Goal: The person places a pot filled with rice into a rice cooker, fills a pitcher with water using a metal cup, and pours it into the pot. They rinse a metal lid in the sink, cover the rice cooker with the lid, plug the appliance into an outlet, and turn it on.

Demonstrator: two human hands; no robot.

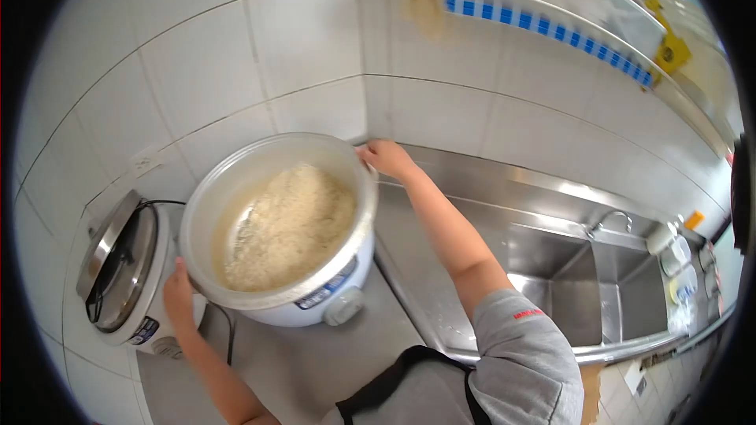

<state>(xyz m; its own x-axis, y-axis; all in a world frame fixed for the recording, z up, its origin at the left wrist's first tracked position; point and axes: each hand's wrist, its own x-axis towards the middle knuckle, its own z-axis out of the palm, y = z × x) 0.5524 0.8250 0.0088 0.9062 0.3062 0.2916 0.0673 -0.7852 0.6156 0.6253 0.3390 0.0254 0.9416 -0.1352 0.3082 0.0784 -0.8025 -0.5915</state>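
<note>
A large metal rice cooker pot (pixel 206 181) sits in or just over a white rice cooker body (pixel 358 271) with a blue label and a front dial. Pale rice (pixel 295 216) is heaped inside, with a wet, shiny patch at its left; some liquid seems to be with it. My left hand (pixel 181 303) grips the pot's near left rim, thumb up and the other fingers partly hidden. At the far right rim my right hand (pixel 387 160) is closed on the edge. Whether the pot rests fully in the body, I cannot tell.
Left of the pot stands a second rice cooker (pixel 161 283) with lids (pixel 126 267) on top. Tiled walls meet behind. A steel double sink (pixel 555 267) with a tap (pixel 610 220) lies right, bottles (pixel 665 236) beyond it. A wire shelf (pixel 543 12) hangs above.
</note>
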